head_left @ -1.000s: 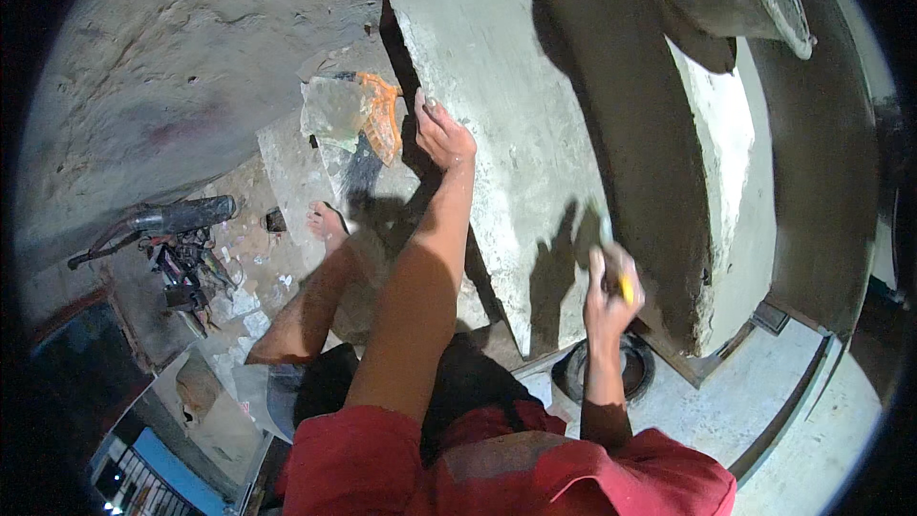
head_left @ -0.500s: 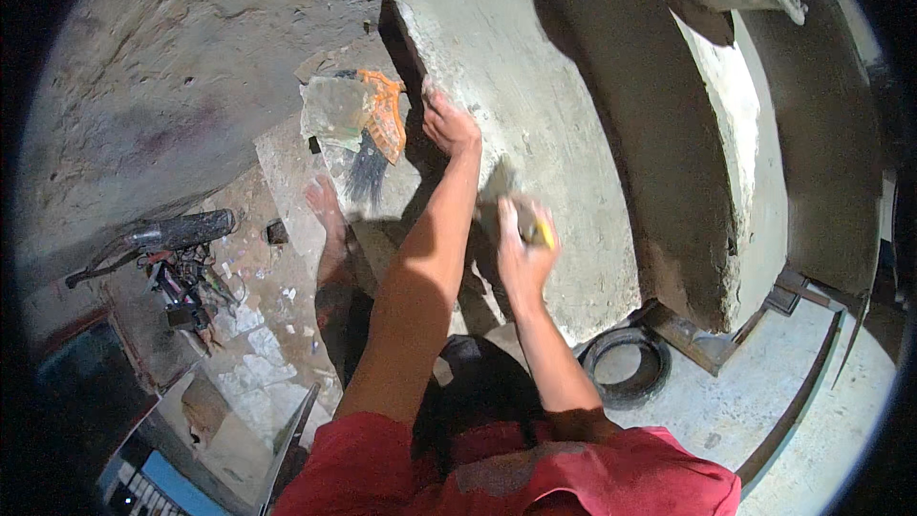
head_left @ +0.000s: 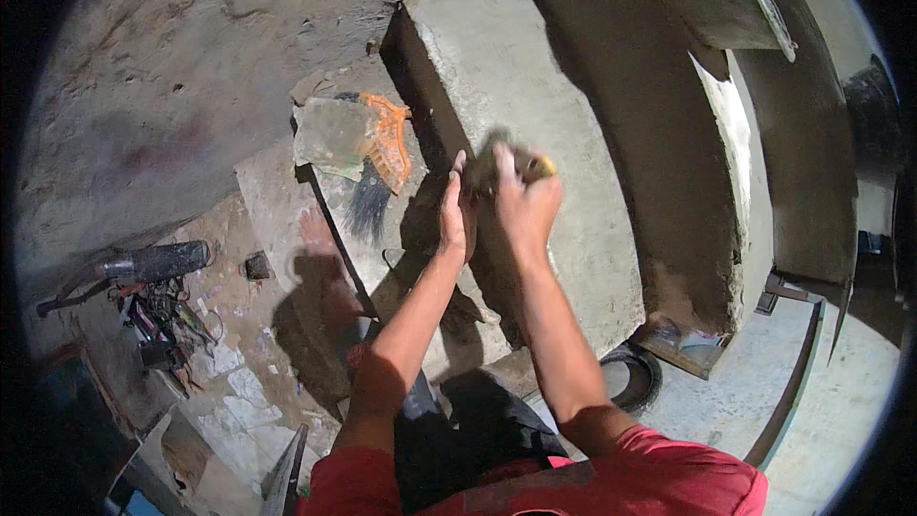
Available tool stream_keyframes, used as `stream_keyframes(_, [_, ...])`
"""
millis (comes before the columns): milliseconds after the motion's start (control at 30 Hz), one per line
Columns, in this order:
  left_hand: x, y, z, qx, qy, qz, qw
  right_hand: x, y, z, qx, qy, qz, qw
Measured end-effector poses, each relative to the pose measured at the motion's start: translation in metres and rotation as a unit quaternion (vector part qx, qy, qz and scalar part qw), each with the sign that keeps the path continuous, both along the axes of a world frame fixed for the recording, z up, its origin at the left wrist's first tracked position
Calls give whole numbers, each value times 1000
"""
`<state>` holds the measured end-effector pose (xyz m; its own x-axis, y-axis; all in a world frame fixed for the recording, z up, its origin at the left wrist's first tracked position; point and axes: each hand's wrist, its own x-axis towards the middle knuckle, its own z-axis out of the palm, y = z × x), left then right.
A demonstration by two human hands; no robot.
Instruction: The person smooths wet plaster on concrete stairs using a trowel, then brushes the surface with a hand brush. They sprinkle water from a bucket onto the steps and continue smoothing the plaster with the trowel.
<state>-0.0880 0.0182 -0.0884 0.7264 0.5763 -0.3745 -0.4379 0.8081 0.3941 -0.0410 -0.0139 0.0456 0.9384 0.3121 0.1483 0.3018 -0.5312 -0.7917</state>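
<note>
The right hand (head_left: 525, 203) keeps its grip clenched on a blurred, yellow-ended tool (head_left: 485, 162), which has shifted from the top of the concrete step (head_left: 583, 220) to its nine o'clock edge. The left hand (head_left: 455, 218), now lower along that edge, is released, fingers extended, at the tool's seven o'clock.

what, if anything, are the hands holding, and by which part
The right hand grips a hand tool by its yellow-ended handle; its working end is too blurred to identify. The left hand is open, with nothing visibly held.
</note>
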Motion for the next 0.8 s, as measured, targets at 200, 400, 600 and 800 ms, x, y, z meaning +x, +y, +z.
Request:
stream_keyframes(200, [3,18,3,105,13,-3,994,18,-10,43,-36,-97,-31,994])
stream_keyframes(400, [12,21,-2,-85,-47,3,995,19,50,7,-124,-94,6,988])
stream_keyframes(600, [12,36,4,-70,1,10,997,56,67,21,-2,-136,14,991])
stream_keyframes(800, [12,39,0,-95,-31,2,995,45,120,11,-6,-68,108,992])
